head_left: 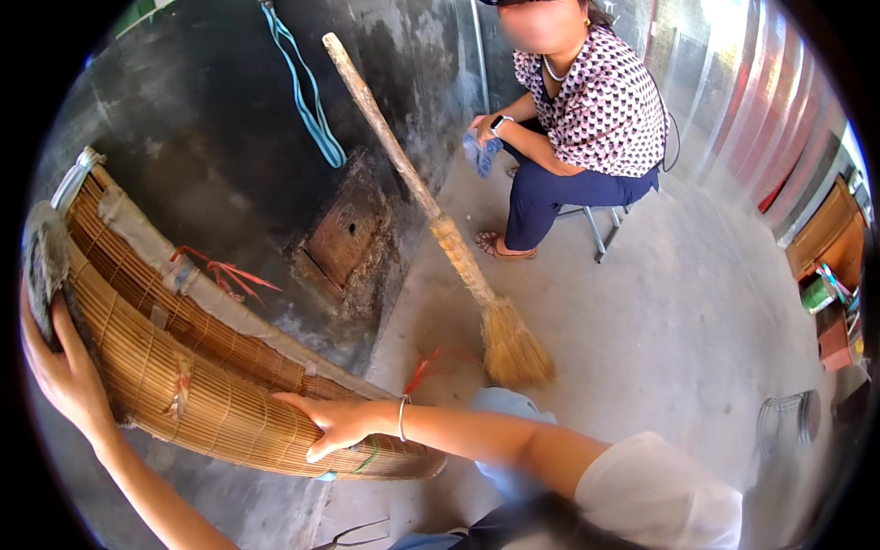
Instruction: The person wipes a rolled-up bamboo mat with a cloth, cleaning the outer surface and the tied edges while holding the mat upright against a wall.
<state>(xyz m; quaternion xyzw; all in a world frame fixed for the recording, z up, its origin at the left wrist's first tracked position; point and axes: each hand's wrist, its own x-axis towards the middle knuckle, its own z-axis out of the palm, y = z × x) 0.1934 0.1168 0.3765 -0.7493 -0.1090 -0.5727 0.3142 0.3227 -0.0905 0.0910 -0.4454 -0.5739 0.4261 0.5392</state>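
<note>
Action at the bamboo mat (229, 399)!

Here's the mat, loosely rolled, left of the broom (456, 252)! The left hand (71, 380) has its grip clamped on a gray cloth (44, 247) against the mat's end farthest from the broom. The right hand (344, 424) lies nearer the broom, on the mat, thumb and finger apart; whether that grip clamps, can't tell. Right of the broom's handle, a person (596, 119) sits, holding a blue cloth (482, 156)!

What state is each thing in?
Mat: loosely rolled, right hand on it
Gray cloth: in left hand, against mat
Broom: slanted, bristles down
Strap: hanging
Stool: occupied
Blue cloth: in seated person's hands
</note>
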